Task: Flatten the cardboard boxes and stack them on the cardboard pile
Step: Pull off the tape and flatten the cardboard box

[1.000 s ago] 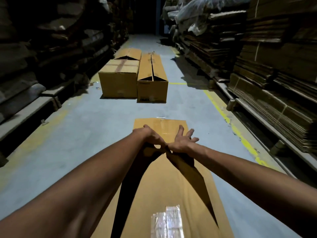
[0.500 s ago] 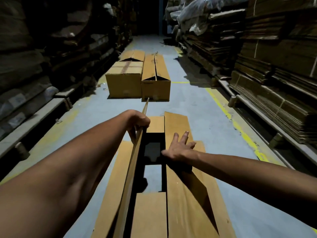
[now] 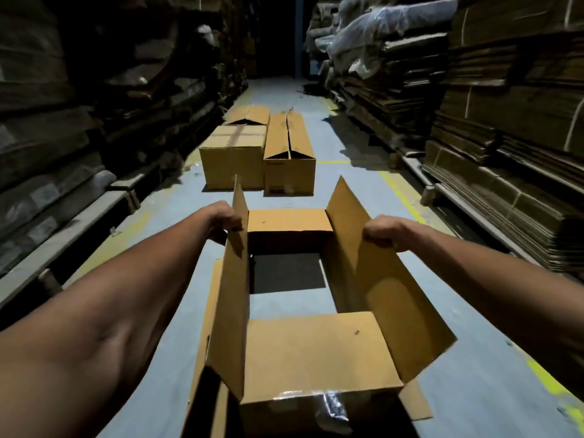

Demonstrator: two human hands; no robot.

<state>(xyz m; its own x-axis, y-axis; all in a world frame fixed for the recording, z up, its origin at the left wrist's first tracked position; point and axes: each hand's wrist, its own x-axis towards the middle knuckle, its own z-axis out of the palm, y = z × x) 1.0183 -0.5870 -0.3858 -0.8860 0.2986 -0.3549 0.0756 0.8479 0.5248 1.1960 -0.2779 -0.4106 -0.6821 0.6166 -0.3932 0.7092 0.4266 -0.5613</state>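
A long brown cardboard box [image 3: 303, 352] lies on the floor in front of me with its top open. My left hand [image 3: 226, 221] grips the upright left long flap [image 3: 232, 279] near its far end. My right hand [image 3: 380, 232] grips the right long flap [image 3: 379, 279], which leans outward. The two short end flaps are folded inward, and the grey floor shows through the open bottom between them. Clear tape shines on the near end. Further down the aisle stand three more boxes: a taped one [image 3: 234, 156], a long one [image 3: 289, 153] and one behind them [image 3: 249, 114].
Tall stacks of flattened cardboard [image 3: 505, 153] line the right side on pallets. Dark shelves of cardboard [image 3: 79, 121] line the left. A yellow floor line [image 3: 398, 191] runs along the right. The grey aisle floor [image 3: 347, 191] lies between my box and the far boxes.
The closed top has been opened. My left hand lifted the left flap first; now my right hand, which was pressing flat on the right flap, grips it and has raised it too.
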